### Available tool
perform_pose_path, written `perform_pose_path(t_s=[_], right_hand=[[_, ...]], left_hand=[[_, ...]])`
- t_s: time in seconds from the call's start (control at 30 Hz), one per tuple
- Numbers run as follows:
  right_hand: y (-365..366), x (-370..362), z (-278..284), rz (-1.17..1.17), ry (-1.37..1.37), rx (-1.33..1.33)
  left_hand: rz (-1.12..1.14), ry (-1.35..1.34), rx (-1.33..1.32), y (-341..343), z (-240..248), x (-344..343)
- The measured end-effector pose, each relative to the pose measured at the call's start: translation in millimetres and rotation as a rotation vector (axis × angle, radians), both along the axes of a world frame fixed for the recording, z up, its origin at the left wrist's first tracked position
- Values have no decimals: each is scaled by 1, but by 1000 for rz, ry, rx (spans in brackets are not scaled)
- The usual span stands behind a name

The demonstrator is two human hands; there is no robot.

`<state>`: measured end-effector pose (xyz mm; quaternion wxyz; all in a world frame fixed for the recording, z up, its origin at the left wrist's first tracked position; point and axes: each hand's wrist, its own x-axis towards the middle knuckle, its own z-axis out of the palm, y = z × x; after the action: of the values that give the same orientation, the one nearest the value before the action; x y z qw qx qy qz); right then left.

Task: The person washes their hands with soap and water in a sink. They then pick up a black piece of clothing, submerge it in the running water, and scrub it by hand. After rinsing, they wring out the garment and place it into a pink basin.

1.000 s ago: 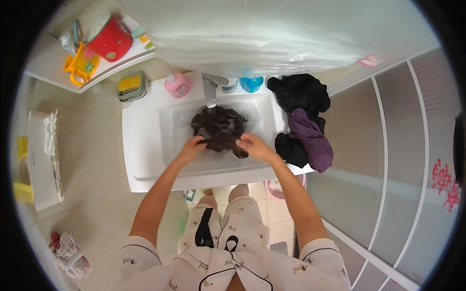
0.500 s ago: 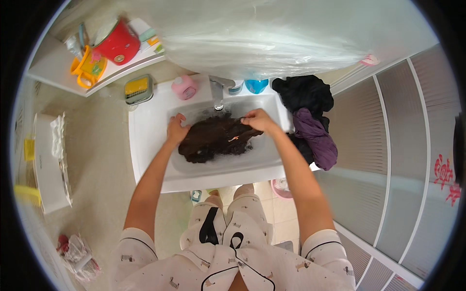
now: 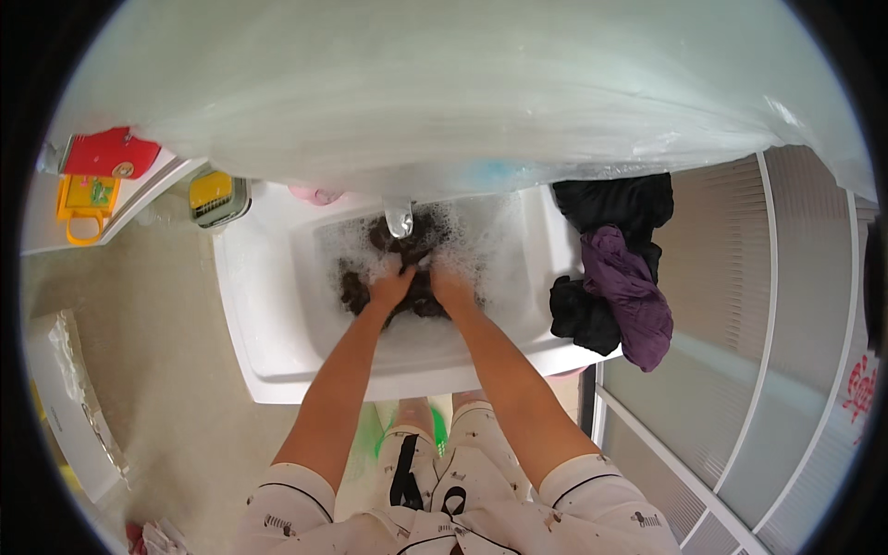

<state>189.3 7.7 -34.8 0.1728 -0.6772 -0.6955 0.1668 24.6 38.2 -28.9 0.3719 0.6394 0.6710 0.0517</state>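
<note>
A dark brown garment [image 3: 355, 289] lies bunched and soaked in the white sink [image 3: 268, 324], partly under suds. My left hand [image 3: 389, 288] is down in the foamy water at its left part, closed on the cloth, thumb toward the middle. Close beside it, my right hand [image 3: 450, 285] presses into the same cloth, its fingers mostly covered by foam and a little blurred. Dark folds show between and beyond my hands, beneath the metal faucet [image 3: 399, 218].
On the sink's right rim lie black clothes [image 3: 615, 203] and a purple garment [image 3: 626, 291]. At the left stand a soap box [image 3: 220, 200], a red container [image 3: 111, 154] and a yellow cup [image 3: 88, 196] on a shelf. Clear plastic sheeting [image 3: 444, 111] hangs across the far side.
My hands have come together and down into the sink's middle, bunching the spread garment into the water. Foam has grown. The view has shifted, and the plastic covers more of the back rim.
</note>
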Motion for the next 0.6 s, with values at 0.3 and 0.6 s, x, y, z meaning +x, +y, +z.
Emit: perform_pose_path(t_s=[0.3,0.6], right_hand=[[8,77,123,-394,1402,-788],[4,73,422,46,1425,-424]], left_hand=[[414,-740,-340,3,106,-80],[105,-1006,94,15,366,-97]])
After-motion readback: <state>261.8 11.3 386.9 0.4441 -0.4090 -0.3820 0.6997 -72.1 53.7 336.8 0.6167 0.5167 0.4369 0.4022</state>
